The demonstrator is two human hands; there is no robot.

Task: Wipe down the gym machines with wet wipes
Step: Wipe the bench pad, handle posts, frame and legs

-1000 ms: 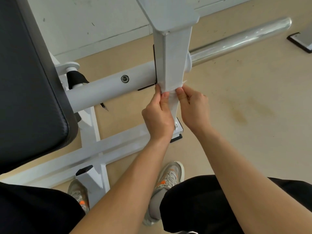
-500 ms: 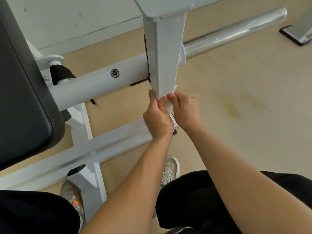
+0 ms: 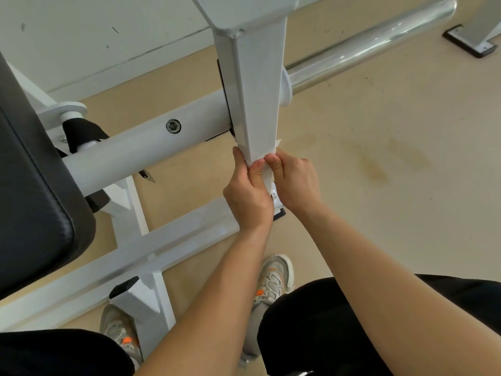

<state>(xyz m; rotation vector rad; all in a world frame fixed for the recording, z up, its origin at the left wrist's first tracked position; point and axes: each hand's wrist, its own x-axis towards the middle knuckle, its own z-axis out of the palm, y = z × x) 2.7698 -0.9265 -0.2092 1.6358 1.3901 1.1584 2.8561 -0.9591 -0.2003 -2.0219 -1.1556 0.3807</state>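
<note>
**Item: post wipe-down, stroke in progress**

**Wipe** (image 3: 264, 157): white. It is wrapped round the lower part of the post (image 3: 254, 90), and one corner sticks out past the post's right edge.

**Left grip** (image 3: 248, 196), **right grip** (image 3: 295, 183): both are clamped on the wipe, one on each side of the post. The thumbs pinch it against the post's near face.

**Progress (judged):**
- The wipe sits low on the post, with only a short stretch left down to the post's foot.
- Whether the post above the grips is already clean cannot be told, as the paint looks alike all over.
- Probably left to do:
  - the tube (image 3: 141, 153), running left from the post;
  - the chrome bar (image 3: 366, 47), running right from the post;
  - the base beam (image 3: 189, 234), below and left of the post;
  - the black pad (image 3: 32, 199), far left of the post.
- The foot of a second machine (image 3: 471, 39) shows far right of the post.

**Writing:**
- None is readable anywhere in view.
- A small metal plate at the post's foot is mostly hidden between the grips, and nothing on it is legible.
- The bolt (image 3: 173, 126) on the tube, left of the post, looks unmarked.
- The shoes (image 3: 273, 278), below the post, have orange tabs but no legible brand.
</note>
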